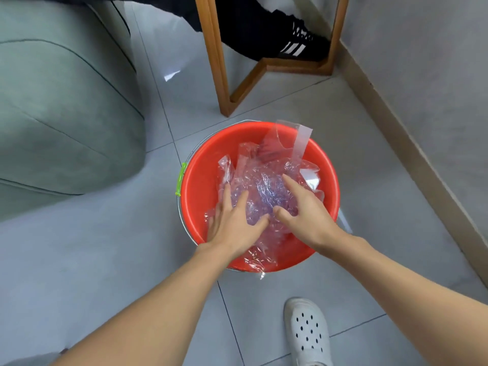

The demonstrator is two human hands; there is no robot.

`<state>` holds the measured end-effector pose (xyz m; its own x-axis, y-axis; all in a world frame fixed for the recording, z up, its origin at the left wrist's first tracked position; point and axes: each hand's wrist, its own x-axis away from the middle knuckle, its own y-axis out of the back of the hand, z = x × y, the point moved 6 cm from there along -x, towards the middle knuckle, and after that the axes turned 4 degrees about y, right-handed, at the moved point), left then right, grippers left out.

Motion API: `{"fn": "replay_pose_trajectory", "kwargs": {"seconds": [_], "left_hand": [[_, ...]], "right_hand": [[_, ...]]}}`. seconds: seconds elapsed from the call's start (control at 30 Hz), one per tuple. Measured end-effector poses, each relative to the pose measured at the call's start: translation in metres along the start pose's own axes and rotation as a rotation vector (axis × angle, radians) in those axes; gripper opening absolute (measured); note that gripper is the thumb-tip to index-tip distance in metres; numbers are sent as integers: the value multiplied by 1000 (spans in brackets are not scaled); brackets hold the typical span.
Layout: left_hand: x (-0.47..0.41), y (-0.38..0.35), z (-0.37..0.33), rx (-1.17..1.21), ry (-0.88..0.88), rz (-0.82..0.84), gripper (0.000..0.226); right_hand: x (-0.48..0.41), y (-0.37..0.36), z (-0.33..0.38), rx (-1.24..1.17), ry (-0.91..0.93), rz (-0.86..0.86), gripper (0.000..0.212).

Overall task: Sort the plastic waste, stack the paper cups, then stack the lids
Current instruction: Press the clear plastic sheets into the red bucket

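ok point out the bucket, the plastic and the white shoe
bucket (202,178): head view, bare red inner wall on its left side
plastic (264,186): head view, crumpled clear middle of the heap
shoe (307,331): head view, white perforated top

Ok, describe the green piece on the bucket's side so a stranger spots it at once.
Find the red bucket on the grey tiled floor, full of crumpled clear plastic. On its left rim, the side facing the pale sofa, a short grip sits on the thin metal handle. It alone is lime green.
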<state>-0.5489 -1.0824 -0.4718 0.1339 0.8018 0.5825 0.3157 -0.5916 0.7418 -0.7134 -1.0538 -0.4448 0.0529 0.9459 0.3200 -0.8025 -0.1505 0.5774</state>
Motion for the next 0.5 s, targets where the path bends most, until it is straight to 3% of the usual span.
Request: {"fn": "replay_pose_trajectory", "kwargs": {"seconds": [0.13,0.33,0.5], "left_hand": [[45,58,-31,-79,-66,-45,79],[139,128,-129,-141,-333,-87,56],[222,142,-226,-166,-579,-32,42]], "right_hand": [[42,53,45,-17,-26,-111,71],[147,147,100,-87,-99,-339,64],[264,219,115,-172,-216,-613,53]]}}
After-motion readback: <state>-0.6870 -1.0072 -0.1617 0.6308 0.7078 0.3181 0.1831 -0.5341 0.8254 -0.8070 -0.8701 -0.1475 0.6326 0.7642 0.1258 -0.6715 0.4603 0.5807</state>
